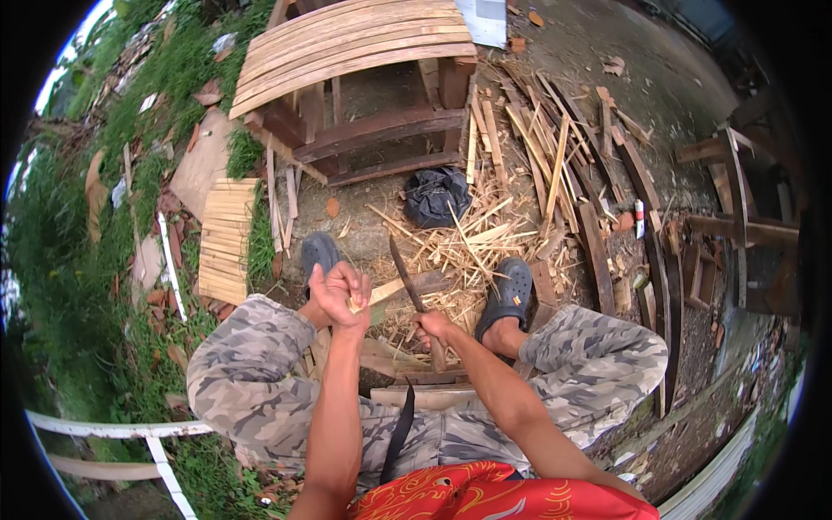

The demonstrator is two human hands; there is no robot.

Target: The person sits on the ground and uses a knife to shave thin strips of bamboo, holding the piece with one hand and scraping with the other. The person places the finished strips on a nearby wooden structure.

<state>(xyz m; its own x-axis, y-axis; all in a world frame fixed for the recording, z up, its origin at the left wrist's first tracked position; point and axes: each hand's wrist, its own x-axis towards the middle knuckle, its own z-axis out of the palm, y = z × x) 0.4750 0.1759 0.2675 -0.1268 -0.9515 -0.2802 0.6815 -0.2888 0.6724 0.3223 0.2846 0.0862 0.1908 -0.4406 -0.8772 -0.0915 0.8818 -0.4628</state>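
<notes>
My left hand (340,295) is closed on one end of a pale wooden strip (386,291), which points off to the right toward the knife. My right hand (433,328) grips the wooden handle of a long dark-bladed knife (406,276). The blade slants up and to the left, close to the strip; whether the two touch I cannot tell. Beneath and beyond both hands lies a heap of pale shavings and splinters (459,247), between my shoes. Some short wood pieces (381,355) lie under my wrists.
A slatted wooden bench (347,56) stands ahead, with a crumpled black plastic bag (437,198) by its foot. Long wood strips and boards (594,247) lie to the right. A bundle of pale slats (229,241) rests on the grass at left. A white tube (640,218) stands among the boards.
</notes>
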